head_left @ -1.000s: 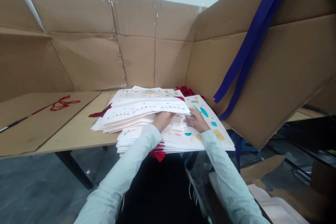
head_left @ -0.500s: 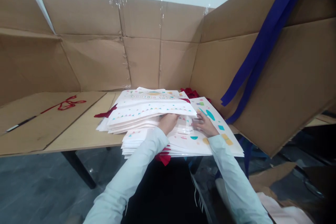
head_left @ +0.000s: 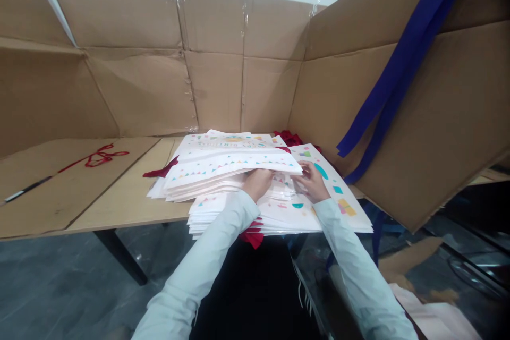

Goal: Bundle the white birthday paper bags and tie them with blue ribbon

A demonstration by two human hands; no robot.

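Note:
A pile of flat white sheets or bags (head_left: 227, 167), printed with coloured triangles, lies in front of me. Under the raised near edge of the top one, my left hand (head_left: 258, 183) is curled, its fingertips hidden. My right hand (head_left: 313, 181) pinches at that piece's right corner, thumb and fingers close together. Beneath both hands lies a lower stack of larger white printed pieces (head_left: 297, 220) with teal, yellow and pink shapes. Red fabric (head_left: 252, 237) sticks out of its front edge. Another red scrap (head_left: 161, 170) shows at the upper pile's left side.
Cardboard panels (head_left: 215, 85) wall in the wooden table (head_left: 131, 191) at the back and right. Blue straps (head_left: 394, 85) hang over the right panel. On the left lie a red cord (head_left: 104, 156) and a thin black-and-white stick (head_left: 27, 189). More red fabric (head_left: 290, 138) sits behind the pile.
My right hand has moved slightly up, closing in at the top piece's right corner. My left hand stays under the near edge, shifted slightly up and right. The view has tilted a little.

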